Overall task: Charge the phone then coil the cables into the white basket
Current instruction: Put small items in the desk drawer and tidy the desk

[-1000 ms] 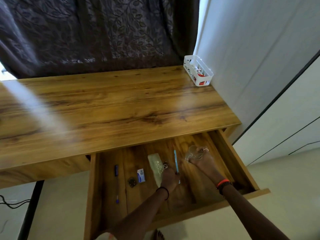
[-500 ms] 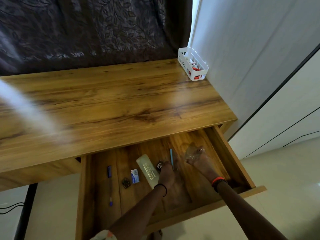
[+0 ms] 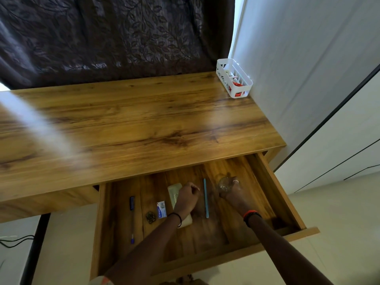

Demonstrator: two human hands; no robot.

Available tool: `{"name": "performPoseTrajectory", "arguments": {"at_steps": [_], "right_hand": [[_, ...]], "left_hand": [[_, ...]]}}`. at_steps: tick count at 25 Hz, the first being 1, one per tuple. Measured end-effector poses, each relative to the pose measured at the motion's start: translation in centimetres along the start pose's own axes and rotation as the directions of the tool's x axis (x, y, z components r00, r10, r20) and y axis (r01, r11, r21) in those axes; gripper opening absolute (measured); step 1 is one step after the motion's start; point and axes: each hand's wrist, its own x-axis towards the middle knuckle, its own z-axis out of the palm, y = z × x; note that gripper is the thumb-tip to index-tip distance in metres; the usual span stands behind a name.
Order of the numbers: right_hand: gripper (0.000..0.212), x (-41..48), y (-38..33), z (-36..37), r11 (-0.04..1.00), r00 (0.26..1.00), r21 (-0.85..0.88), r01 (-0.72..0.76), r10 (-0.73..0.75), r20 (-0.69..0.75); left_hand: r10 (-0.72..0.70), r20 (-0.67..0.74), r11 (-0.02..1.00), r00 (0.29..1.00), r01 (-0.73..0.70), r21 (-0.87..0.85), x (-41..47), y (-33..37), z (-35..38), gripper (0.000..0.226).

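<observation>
In drawer point(image 3: 276, 190): L hand point(image 3: 186, 197) curled, can't tell on what; R hand point(image 3: 232, 189) grips clear thing point(image 3: 223, 183); basket point(image 3: 238, 94) on desk point(image 3: 144, 120) beyond drawer, far right. No phone seen, so charging & coiling prob. still left.

No text can be read. The small blue-and-white packet point(image 3: 161, 209) on the floor of the drawer point(image 3: 273, 190), at nine o'clock from the pale flat case point(image 3: 174, 193), carries red and blue print, too small and blurred to make out.
</observation>
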Motion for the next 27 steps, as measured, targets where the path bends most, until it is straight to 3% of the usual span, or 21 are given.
{"name": "performPoseTrajectory", "arguments": {"at_steps": [4,9,11,14,16,22,27], "right_hand": [[0.098,-1.4,-0.1,-0.1,0.978,0.998,-0.207,0.039,-0.047,-0.035],[0.051,-5.0,1.1,1.4,0.934,0.965,-0.305,0.186,-0.232,-0.123],[0.056,-6.3,1.3,2.2,0.925,0.963,-0.344,0.158,-0.222,-0.154],[0.077,-7.5,1.4,2.7,0.942,0.97,-0.325,0.089,-0.156,-0.188],[0.076,-8.1,1.3,2.8,0.937,0.963,-0.341,0.079,-0.159,-0.216],[0.035,-11.4,1.4,4.8,0.86,0.898,-0.411,0.301,-0.401,-0.18],[0.024,-13.1,1.9,6.4,0.895,0.911,-0.259,0.363,-0.4,-0.107]], "left_hand": [[0.043,-0.003,0.999,0.999,-0.044,-0.031,-0.8,-0.1,-0.8,0.008],[0.154,-0.037,0.988,0.987,-0.153,0.028,-3.1,-0.8,-1.6,0.004],[0.179,-0.047,0.983,0.983,-0.177,0.052,-4.3,-1.3,-1.8,0.005],[0.188,-0.068,0.981,0.98,-0.184,0.06,-6.1,-2.4,-2.0,0.008],[0.192,-0.076,0.98,0.979,-0.186,0.07,-7.1,-3.1,-2.0,0.008],[0.195,-0.087,0.975,0.977,-0.184,0.127,-10.3,-4.0,-2.4,0.014],[0.228,-0.092,0.962,0.969,-0.209,0.178,-13.2,-4.9,-2.4,0.018]]}}
